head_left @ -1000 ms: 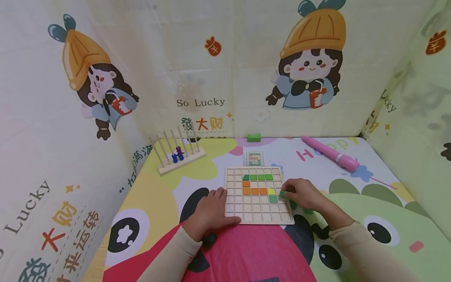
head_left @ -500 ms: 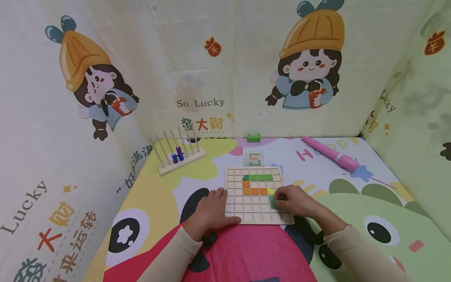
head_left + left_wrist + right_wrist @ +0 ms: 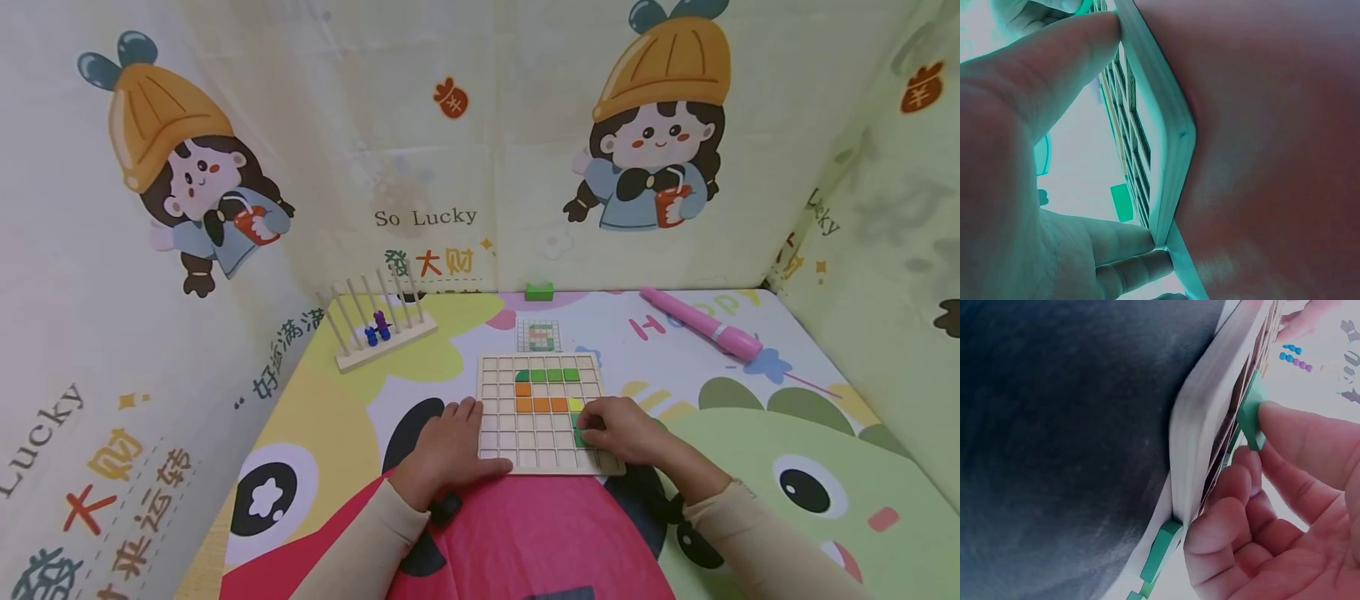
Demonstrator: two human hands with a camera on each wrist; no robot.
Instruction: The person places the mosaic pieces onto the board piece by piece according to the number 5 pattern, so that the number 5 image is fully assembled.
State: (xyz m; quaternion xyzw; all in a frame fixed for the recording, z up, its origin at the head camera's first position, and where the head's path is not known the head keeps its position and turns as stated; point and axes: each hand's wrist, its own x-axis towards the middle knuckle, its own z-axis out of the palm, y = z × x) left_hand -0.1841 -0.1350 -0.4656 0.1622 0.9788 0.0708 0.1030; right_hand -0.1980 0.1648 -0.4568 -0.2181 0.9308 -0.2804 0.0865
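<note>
A wooden grid board [image 3: 510, 446] lies on the patterned tablecloth. Tiles in its cells include a green row [image 3: 555, 375], orange tiles [image 3: 542, 405] and a yellow tile [image 3: 575, 403]. My left hand [image 3: 448, 442] rests at the board's near left corner, thumb along the front edge and straight fingers against the left side. My right hand [image 3: 626, 429] pinches a green tile [image 3: 1251, 412] over the right part of the board. In the right wrist view the tile stands tilted against the grid, thumb on its face. Another green tile, above it in the same column, is partly covered by my fingers.
A small printed grid card [image 3: 538, 335] lies behind the board. Farther off are a wooden peg rack [image 3: 387, 343] with blue and purple beads, a green block [image 3: 538, 292] and a thick pink pen-shaped object [image 3: 701, 322]. Loose green pieces [image 3: 1161, 550] lie beside the board's right edge.
My right hand has carried the green tile leftward from the board's right edge, then slightly down onto the cell below the other green tile. My left hand stays put.
</note>
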